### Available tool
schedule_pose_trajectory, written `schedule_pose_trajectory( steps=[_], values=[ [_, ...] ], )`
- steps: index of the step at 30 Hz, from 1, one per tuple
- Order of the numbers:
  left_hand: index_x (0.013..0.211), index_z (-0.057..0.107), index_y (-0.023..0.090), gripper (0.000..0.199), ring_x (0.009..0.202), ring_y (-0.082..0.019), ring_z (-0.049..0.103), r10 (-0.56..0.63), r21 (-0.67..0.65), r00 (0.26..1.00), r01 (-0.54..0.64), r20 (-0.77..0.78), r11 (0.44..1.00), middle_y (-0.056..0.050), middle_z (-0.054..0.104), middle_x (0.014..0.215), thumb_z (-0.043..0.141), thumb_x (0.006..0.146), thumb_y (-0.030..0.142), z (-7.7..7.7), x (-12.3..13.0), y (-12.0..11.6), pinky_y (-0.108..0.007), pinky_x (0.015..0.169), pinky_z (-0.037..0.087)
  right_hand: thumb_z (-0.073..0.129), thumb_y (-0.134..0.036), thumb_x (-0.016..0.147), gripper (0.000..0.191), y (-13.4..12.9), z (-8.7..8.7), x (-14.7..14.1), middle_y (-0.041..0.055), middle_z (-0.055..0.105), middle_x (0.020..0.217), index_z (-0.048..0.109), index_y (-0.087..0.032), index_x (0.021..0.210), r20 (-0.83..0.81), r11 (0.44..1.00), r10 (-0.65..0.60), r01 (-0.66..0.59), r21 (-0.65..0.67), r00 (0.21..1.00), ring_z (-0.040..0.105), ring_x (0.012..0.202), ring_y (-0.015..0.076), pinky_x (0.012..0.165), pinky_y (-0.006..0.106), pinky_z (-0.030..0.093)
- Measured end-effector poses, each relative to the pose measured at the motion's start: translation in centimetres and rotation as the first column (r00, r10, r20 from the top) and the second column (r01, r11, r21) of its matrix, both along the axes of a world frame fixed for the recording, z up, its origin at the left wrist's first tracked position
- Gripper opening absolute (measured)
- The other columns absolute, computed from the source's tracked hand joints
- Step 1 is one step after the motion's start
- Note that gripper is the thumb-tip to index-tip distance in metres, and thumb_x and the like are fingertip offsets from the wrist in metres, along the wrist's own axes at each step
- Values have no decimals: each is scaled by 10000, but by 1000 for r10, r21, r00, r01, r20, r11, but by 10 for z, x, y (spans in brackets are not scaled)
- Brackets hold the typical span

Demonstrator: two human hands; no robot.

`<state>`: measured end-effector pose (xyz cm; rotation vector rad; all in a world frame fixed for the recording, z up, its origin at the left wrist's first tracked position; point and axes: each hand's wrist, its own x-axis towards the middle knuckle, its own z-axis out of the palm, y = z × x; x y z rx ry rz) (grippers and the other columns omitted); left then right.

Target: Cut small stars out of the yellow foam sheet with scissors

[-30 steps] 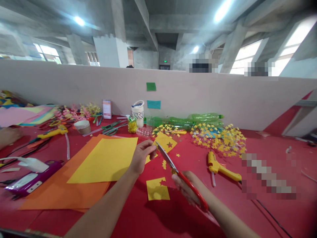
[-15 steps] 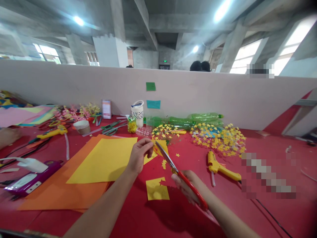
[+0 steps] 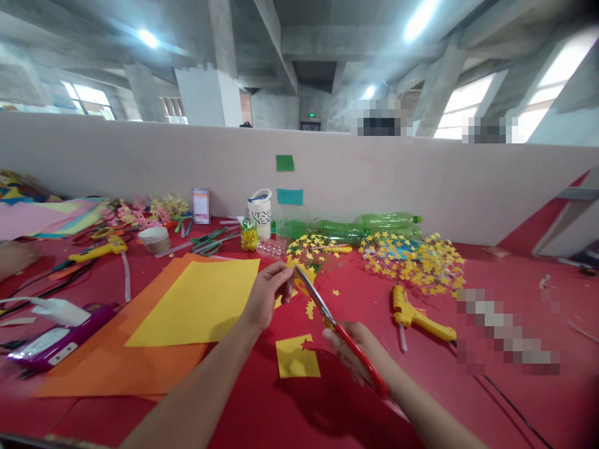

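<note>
Between its thumb and fingers my left hand (image 3: 266, 296) pinches a small yellow paper piece (image 3: 305, 279), partly hidden by the fingers. My right hand (image 3: 358, 352) is wrapped round the red-handled scissors (image 3: 358, 349), whose blades point up and left to the paper at my left fingertips. Below them a yellow square (image 3: 298, 358) with a notch in its top edge lies on the red table (image 3: 346, 405). Small yellow scraps (image 3: 310, 309) lie just under the blades. Left of my left hand, a large yellow sheet (image 3: 196, 305) rests on orange sheets (image 3: 93, 362).
Yellow stars (image 3: 430, 262) are heaped at the back, by green bottles (image 3: 344, 231). A yellow glue gun (image 3: 421, 318) lies at right, another (image 3: 98, 248) at left near a purple power strip (image 3: 60, 346). A paper cup (image 3: 155, 239) stands behind the sheets. Another person's hand (image 3: 16, 259) shows far left.
The yellow paper at my left fingertips has turned and shows less of its surface. My right hand and the scissor handles have shifted slightly left.
</note>
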<state>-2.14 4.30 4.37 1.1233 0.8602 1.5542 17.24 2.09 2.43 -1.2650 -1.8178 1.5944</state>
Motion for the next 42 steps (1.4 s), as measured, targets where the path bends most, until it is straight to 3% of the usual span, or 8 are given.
schedule_pose_trajectory(
  steps=[9, 23, 28, 42],
  values=[
    [610, 512, 154, 152, 411, -54, 384, 31, -13, 999, -30, 17, 999, 39, 480, 463, 540, 741, 226, 1, -4, 1, -168, 393, 292, 474, -580, 743, 430, 0, 5, 5, -87, 341, 367, 439, -165, 637, 2, 996, 93, -93, 14, 996, 328, 271, 44, 297, 152, 275],
    [597, 519, 151, 132, 396, -52, 366, -12, -46, 1000, 11, -23, 999, 43, 462, 440, 548, 706, 219, 1, -9, 2, -172, 386, 268, 376, -637, 759, 501, 2, 4, 9, -75, 344, 363, 447, -158, 630, 40, 988, 151, -152, 28, 988, 335, 272, 44, 289, 144, 238],
    [583, 516, 148, 145, 393, -50, 361, -17, -40, 999, 15, -47, 999, 43, 456, 441, 540, 710, 213, 1, -11, 3, -171, 385, 265, 411, -624, 749, 482, 5, 8, 10, -79, 333, 367, 432, -165, 606, 68, 991, 130, -130, -14, 989, 336, 266, 51, 287, 163, 304],
    [542, 510, 144, 159, 358, -46, 352, -24, -47, 995, 20, -100, 999, 38, 443, 424, 536, 680, 218, 5, -16, 2, -168, 358, 241, 474, -573, 739, 439, 5, 14, 8, -97, 297, 305, 403, -175, 570, 81, 988, 139, -133, -77, 987, 313, 233, 48, 266, 154, 250]
  ],
)
